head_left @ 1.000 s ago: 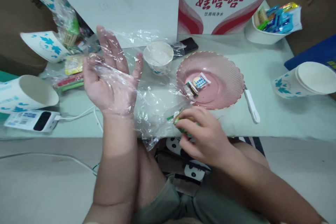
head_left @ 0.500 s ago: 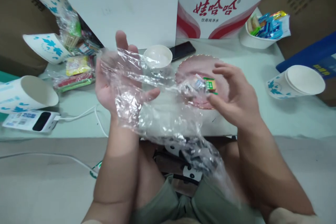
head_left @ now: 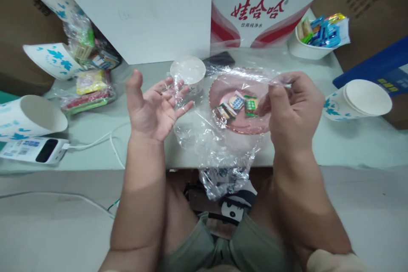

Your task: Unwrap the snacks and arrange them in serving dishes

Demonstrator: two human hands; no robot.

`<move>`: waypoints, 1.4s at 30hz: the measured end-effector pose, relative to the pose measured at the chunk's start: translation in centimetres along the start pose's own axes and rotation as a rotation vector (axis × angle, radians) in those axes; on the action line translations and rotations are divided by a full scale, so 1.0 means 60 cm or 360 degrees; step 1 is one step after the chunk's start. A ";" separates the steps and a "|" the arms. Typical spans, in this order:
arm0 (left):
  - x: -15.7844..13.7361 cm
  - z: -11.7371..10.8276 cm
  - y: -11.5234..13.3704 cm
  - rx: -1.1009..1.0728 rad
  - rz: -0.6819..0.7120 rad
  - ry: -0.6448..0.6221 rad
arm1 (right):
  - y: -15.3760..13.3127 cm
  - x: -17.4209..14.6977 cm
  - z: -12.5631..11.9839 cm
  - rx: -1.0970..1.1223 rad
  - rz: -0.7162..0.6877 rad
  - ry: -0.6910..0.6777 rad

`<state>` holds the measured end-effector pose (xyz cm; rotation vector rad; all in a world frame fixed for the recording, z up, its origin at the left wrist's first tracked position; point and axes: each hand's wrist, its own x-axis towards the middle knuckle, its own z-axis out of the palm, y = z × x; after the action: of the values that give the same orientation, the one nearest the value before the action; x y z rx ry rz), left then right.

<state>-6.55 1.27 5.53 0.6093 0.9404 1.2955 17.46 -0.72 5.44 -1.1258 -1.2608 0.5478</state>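
A crumpled sheet of clear plastic film [head_left: 219,148] hangs between my hands and droops past the table's front edge. My right hand [head_left: 293,110] pinches its upper right corner between thumb and fingers. My left hand [head_left: 156,108] is palm up with fingers spread, and the film's left edge lies against its fingertips. Behind the film stands a pink scalloped plate [head_left: 219,89] with gold trim. Several small wrapped snacks [head_left: 236,102] lie on it, one with a green label. A white paper bowl [head_left: 188,70] is beyond my left fingertips, partly behind the film.
White cartons [head_left: 137,12] line the back. Leaf-print paper cups [head_left: 360,97] stand at right, near a white tub [head_left: 310,49] of snack packets. At left are a tipped paper cup [head_left: 35,114], a power bank [head_left: 33,149] with a cable, and bagged snacks [head_left: 91,89]. A dark phone [head_left: 219,59] lies behind the bowl.
My right hand has gone from open to pinching the film's corner. The film has slid off my left palm and shifted right. My left hand has turned, fingers now pointing right.
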 end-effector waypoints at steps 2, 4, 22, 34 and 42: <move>-0.004 0.013 -0.005 0.0172 -0.0148 -0.0005 | 0.006 0.000 0.001 0.0027 0.0024 0.0128; -0.009 0.028 -0.013 0.0418 -0.0251 -0.0065 | 0.011 -0.002 0.002 0.0069 0.0027 0.0168; 0.002 0.018 -0.020 0.0375 0.0239 0.0089 | 0.071 0.013 -0.025 0.0418 0.0525 -0.0220; 0.007 -0.017 -0.008 -0.0020 0.0293 0.0014 | 0.112 0.026 -0.044 0.0198 0.0323 0.0052; -0.007 0.002 -0.021 0.0749 -0.0280 -0.0346 | 0.111 0.017 -0.030 0.0149 0.0309 0.0109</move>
<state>-5.78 0.63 4.68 0.9864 1.0965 0.8322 21.02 2.17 0.19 -1.1852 -1.0626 0.7009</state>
